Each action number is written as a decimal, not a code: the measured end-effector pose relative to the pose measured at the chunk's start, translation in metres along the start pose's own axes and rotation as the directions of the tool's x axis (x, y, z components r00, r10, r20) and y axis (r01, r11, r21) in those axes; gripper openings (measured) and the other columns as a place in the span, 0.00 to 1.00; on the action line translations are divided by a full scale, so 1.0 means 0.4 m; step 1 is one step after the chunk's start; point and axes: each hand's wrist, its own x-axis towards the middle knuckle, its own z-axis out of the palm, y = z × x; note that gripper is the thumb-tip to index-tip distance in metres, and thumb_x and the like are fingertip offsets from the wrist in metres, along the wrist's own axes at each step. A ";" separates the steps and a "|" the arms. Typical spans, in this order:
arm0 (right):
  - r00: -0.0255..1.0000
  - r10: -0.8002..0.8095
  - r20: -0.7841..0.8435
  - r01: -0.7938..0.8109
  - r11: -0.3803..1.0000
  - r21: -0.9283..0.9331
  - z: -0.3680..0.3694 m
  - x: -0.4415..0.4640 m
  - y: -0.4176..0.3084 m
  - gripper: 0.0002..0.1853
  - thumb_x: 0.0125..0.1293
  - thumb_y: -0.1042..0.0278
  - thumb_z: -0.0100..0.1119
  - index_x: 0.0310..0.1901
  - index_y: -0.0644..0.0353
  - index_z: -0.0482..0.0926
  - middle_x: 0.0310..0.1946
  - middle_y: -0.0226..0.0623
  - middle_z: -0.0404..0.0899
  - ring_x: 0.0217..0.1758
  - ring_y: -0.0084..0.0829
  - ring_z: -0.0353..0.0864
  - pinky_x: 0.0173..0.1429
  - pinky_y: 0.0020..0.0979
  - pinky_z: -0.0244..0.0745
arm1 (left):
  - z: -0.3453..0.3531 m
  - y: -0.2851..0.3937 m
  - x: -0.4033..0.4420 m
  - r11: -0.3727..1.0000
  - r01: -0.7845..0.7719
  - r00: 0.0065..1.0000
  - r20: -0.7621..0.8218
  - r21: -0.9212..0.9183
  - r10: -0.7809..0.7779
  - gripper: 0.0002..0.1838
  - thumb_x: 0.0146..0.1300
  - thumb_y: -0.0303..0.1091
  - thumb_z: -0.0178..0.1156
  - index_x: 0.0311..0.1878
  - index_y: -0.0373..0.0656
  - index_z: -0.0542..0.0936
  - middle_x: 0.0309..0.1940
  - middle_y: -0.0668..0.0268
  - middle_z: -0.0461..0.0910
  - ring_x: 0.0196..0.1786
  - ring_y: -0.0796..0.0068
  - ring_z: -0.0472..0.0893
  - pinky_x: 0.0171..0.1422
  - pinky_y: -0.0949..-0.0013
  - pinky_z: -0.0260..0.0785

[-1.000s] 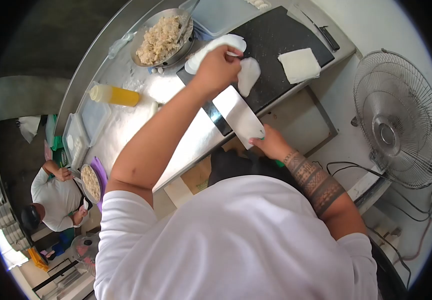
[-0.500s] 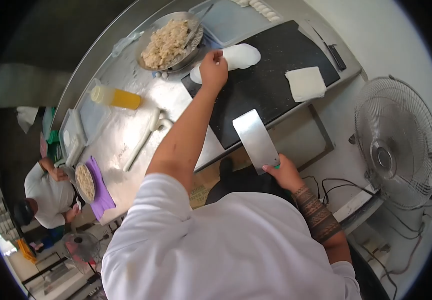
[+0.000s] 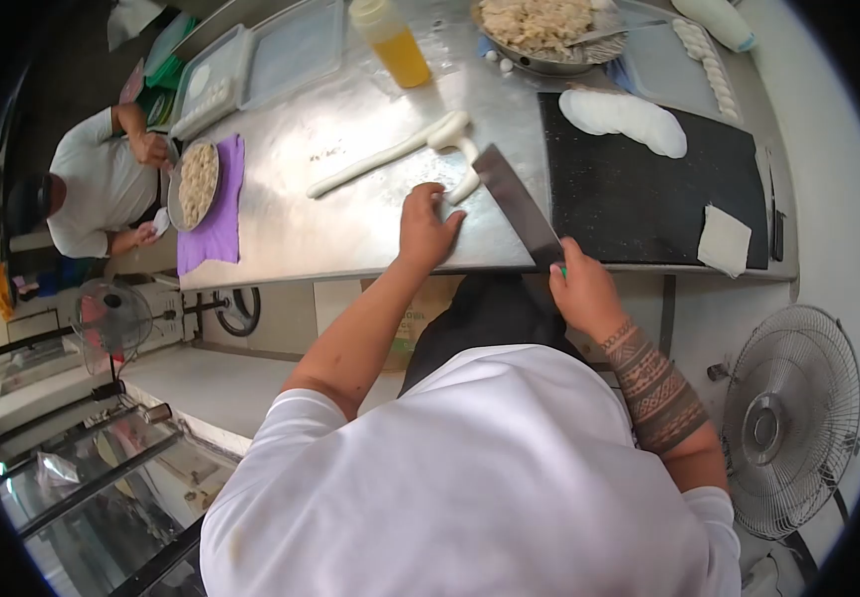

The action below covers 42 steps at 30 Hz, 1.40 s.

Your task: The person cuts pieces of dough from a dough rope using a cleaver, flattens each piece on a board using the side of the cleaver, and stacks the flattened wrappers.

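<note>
My left hand [image 3: 428, 229] is over the steel table, thumb and fingers apart, beside the short curled end of a white dough rope [image 3: 380, 167]. Whether the fingertips touch the dough, I cannot tell. My right hand [image 3: 585, 292] grips the green handle of a broad-bladed cleaver [image 3: 522, 204], mostly hidden in my fist. The blade slants up and left, its tip close to the bent part of the rope. Flattened white dough pieces [image 3: 622, 121] lie on the black board [image 3: 629, 204] to the right.
A folded white cloth [image 3: 725, 241] lies at the board's front edge, a knife [image 3: 776, 224] beyond it. Behind stand a bowl of filling [image 3: 539, 66] and a squeeze bottle of yellow liquid [image 3: 392, 45]. A co-worker [image 3: 102, 184] is at left by another bowl [image 3: 175, 204]; a fan [image 3: 788, 418] stands right.
My view has turned left. My left hand has left the flattened dough on the board and come to the dough rope. The cleaver, still in my right hand, now reaches over the steel table.
</note>
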 end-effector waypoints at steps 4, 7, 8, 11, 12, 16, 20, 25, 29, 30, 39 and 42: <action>0.982 -0.152 0.111 0.178 0.941 -0.288 -0.028 0.078 -0.105 0.08 0.73 0.72 0.55 0.51 0.63 0.74 0.34 0.52 0.87 0.38 0.58 0.89 0.45 0.55 0.83 | 0.023 -0.010 0.024 0.999 -0.031 0.999 -0.008 0.040 0.031 0.20 0.60 0.33 0.79 0.52 0.42 0.83 0.48 0.57 0.84 0.52 0.54 0.83 0.60 0.54 0.77; 0.967 -0.206 0.152 0.248 0.897 -0.367 -0.018 0.094 -0.139 0.08 0.71 0.74 0.54 0.50 0.63 0.74 0.32 0.51 0.86 0.36 0.56 0.89 0.41 0.54 0.83 | 0.011 -0.013 0.030 0.999 -0.031 0.999 0.036 -0.007 0.031 0.18 0.61 0.31 0.77 0.52 0.41 0.82 0.46 0.55 0.84 0.52 0.50 0.81 0.60 0.52 0.75; 0.964 -0.212 0.161 0.259 0.887 -0.383 -0.016 0.098 -0.144 0.09 0.70 0.75 0.54 0.50 0.63 0.73 0.31 0.52 0.86 0.35 0.55 0.89 0.41 0.53 0.83 | 0.010 -0.011 0.033 0.999 -0.053 0.998 0.040 -0.007 0.053 0.18 0.61 0.31 0.77 0.52 0.41 0.82 0.46 0.55 0.84 0.52 0.50 0.81 0.60 0.51 0.75; 0.973 -0.190 0.134 0.226 0.904 -0.363 0.071 0.130 -0.081 0.09 0.71 0.75 0.54 0.51 0.63 0.73 0.31 0.51 0.86 0.35 0.55 0.89 0.40 0.53 0.84 | 0.006 -0.011 0.030 0.995 -0.091 0.995 0.044 0.038 0.090 0.18 0.63 0.32 0.76 0.54 0.40 0.82 0.47 0.53 0.85 0.50 0.52 0.84 0.58 0.53 0.77; 0.979 -0.151 0.140 0.192 0.913 -0.360 0.063 0.139 -0.097 0.09 0.72 0.74 0.54 0.50 0.63 0.73 0.32 0.51 0.86 0.36 0.56 0.89 0.42 0.53 0.84 | -0.006 -0.001 0.041 0.992 -0.105 0.994 0.038 0.063 0.103 0.19 0.64 0.33 0.76 0.55 0.40 0.83 0.47 0.52 0.86 0.49 0.53 0.85 0.58 0.54 0.78; 0.996 -0.025 0.090 0.038 0.988 -0.152 0.005 0.084 -0.139 0.12 0.74 0.69 0.60 0.54 0.62 0.73 0.37 0.52 0.88 0.43 0.58 0.89 0.48 0.55 0.83 | -0.048 0.011 0.068 0.961 0.122 0.989 0.117 -0.247 -0.095 0.16 0.70 0.30 0.70 0.58 0.38 0.83 0.45 0.53 0.89 0.42 0.65 0.90 0.48 0.62 0.82; 0.969 0.086 -0.233 -0.026 0.968 0.250 -0.010 -0.063 -0.068 0.20 0.74 0.65 0.68 0.61 0.62 0.75 0.41 0.51 0.89 0.48 0.59 0.89 0.54 0.55 0.80 | -0.049 0.064 0.096 0.947 -0.149 0.973 0.129 -0.283 0.192 0.13 0.66 0.26 0.71 0.53 0.39 0.85 0.44 0.56 0.82 0.37 0.63 0.85 0.45 0.62 0.80; 0.771 0.636 0.019 -0.452 0.526 0.720 0.032 -0.229 0.093 0.16 0.76 0.63 0.68 0.57 0.61 0.77 0.31 0.32 0.80 0.22 0.23 0.77 0.26 0.33 0.74 | 0.114 0.282 0.121 0.755 -0.517 0.660 0.375 -0.402 0.651 0.12 0.67 0.27 0.70 0.53 0.39 0.86 0.46 0.54 0.83 0.48 0.51 0.86 0.54 0.57 0.80; 0.652 0.758 0.023 -0.347 0.271 0.898 0.126 -0.304 0.188 0.16 0.75 0.59 0.70 0.51 0.59 0.76 0.24 0.24 0.71 0.19 0.18 0.70 0.22 0.28 0.72 | 0.270 0.344 0.121 0.627 -0.690 0.376 0.561 -0.361 0.737 0.10 0.69 0.28 0.66 0.51 0.42 0.88 0.48 0.56 0.84 0.54 0.51 0.84 0.59 0.56 0.78; 0.637 0.771 0.024 -0.349 0.260 0.900 0.139 -0.315 0.200 0.16 0.75 0.59 0.70 0.51 0.59 0.76 0.24 0.24 0.72 0.19 0.18 0.70 0.22 0.28 0.72 | 0.270 0.341 0.130 0.590 -0.732 0.332 0.578 -0.341 0.745 0.09 0.68 0.28 0.66 0.50 0.42 0.88 0.48 0.56 0.84 0.54 0.52 0.84 0.59 0.57 0.78; 0.603 0.770 -0.209 -0.378 0.507 0.775 -0.205 -0.315 0.216 0.18 0.76 0.56 0.71 0.53 0.63 0.81 0.22 0.26 0.75 0.17 0.19 0.71 0.22 0.28 0.68 | 0.293 0.521 0.107 0.378 -0.906 0.248 0.487 -0.189 0.838 0.44 0.69 0.70 0.59 0.79 0.50 0.76 0.85 0.41 0.57 0.87 0.33 0.53 0.88 0.28 0.38; 0.540 0.735 -0.410 -0.131 0.554 0.822 -0.367 -0.260 0.253 0.17 0.78 0.54 0.69 0.49 0.61 0.80 0.23 0.27 0.74 0.17 0.19 0.71 0.22 0.27 0.68 | 0.392 0.483 0.048 0.421 -0.895 0.244 0.627 -0.148 0.740 0.52 0.70 0.80 0.50 0.89 0.58 0.59 0.88 0.41 0.48 0.89 0.31 0.47 0.88 0.25 0.36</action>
